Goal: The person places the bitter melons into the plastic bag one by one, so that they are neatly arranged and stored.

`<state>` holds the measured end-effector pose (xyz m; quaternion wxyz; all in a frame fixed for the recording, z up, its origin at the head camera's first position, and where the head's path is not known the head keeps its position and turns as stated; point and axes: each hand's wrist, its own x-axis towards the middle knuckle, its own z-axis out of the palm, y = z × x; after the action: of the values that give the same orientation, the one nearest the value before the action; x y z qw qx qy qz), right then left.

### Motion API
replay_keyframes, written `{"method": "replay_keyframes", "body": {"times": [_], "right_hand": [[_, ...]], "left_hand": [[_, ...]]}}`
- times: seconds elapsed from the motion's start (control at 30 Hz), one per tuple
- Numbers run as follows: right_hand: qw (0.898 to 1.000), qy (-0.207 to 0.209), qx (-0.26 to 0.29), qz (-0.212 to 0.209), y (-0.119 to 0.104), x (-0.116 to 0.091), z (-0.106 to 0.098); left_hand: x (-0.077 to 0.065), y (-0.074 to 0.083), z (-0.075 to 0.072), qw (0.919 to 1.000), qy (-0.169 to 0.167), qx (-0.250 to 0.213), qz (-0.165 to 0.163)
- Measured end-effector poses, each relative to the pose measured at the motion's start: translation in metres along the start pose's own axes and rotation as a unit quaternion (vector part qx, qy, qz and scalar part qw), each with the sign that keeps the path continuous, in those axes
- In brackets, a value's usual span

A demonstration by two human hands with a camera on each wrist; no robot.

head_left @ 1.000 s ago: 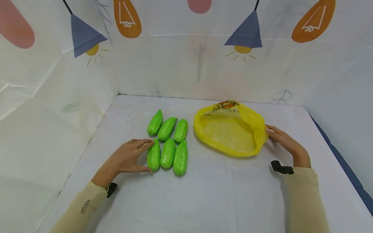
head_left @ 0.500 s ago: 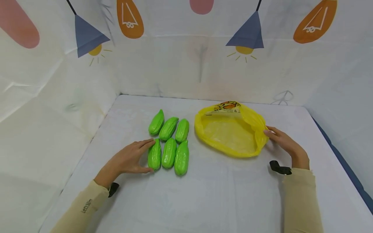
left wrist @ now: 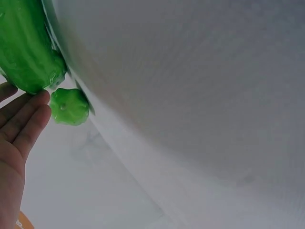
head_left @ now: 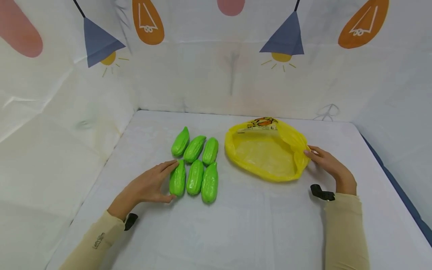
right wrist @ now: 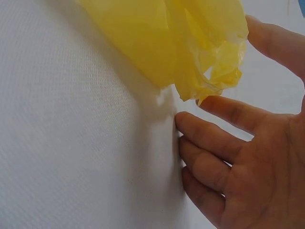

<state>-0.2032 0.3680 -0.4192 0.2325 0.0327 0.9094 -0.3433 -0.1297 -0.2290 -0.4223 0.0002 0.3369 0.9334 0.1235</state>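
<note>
Several glossy, ridged, cucumber-shaped green vegetables lie in two rows on the white table. My left hand (head_left: pixel 148 183) spans the near-left green vegetable (head_left: pixel 177 179) lengthwise, fingertips at its far end and thumb at its near end. In the left wrist view the fingers (left wrist: pixel 28 121) meet the end of this vegetable, and the thumb is out of sight. To the right stands a yellow plastic bag (head_left: pixel 229 148), its mouth spread wide. My right hand (head_left: pixel 329 163) holds the bag's right edge between thumb and index finger, the other fingers loosely bent below it.
Beside the held one lie a middle green vegetable (head_left: pixel 195 178) and a near-right green vegetable (head_left: pixel 209 183); the back row sits close behind. A white sheet wall (head_left: pixel 202 82) with printed lamps and bulbs rises at the table's back edge.
My left thumb has drawn in against the vegetable's near end, and the vegetable has shifted slightly left. My right thumb has come in over the bag's edge. The bag stays in place.
</note>
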Motion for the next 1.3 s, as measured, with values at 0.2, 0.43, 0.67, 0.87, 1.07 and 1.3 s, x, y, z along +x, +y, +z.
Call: {"method": "replay_keyframes", "body": {"times": [0.2, 0.43, 0.67, 0.87, 1.07, 1.3], "right_hand": [[1.0, 0.002, -0.001, 0.0, 0.0, 0.0, 0.0], [1.0, 0.008, -0.011, 0.002, 0.001, 0.0, -0.001], [1.0, 0.009, -0.009, 0.006, 0.0, -0.001, -0.001], [1.0, 0.004, -0.008, 0.026, -0.002, -0.001, 0.0], [1.0, 0.005, -0.012, 0.018, -0.003, -0.001, 0.0], [1.0, 0.002, -0.013, 0.02, -0.002, 0.0, 0.0]], "left_hand": [[0.003, -0.002, -0.007, 0.9996, 0.026, 0.007, 0.01], [0.009, 0.0, -0.011, 0.9974, 0.061, 0.002, 0.039], [0.019, 0.007, -0.012, 0.996, 0.068, 0.0, 0.058], [0.033, 0.016, -0.011, 0.9935, 0.076, -0.001, 0.085], [0.049, 0.027, -0.013, 0.9927, 0.077, -0.002, 0.093], [0.068, 0.037, -0.012, 0.9896, 0.08, 0.006, 0.119]]}}
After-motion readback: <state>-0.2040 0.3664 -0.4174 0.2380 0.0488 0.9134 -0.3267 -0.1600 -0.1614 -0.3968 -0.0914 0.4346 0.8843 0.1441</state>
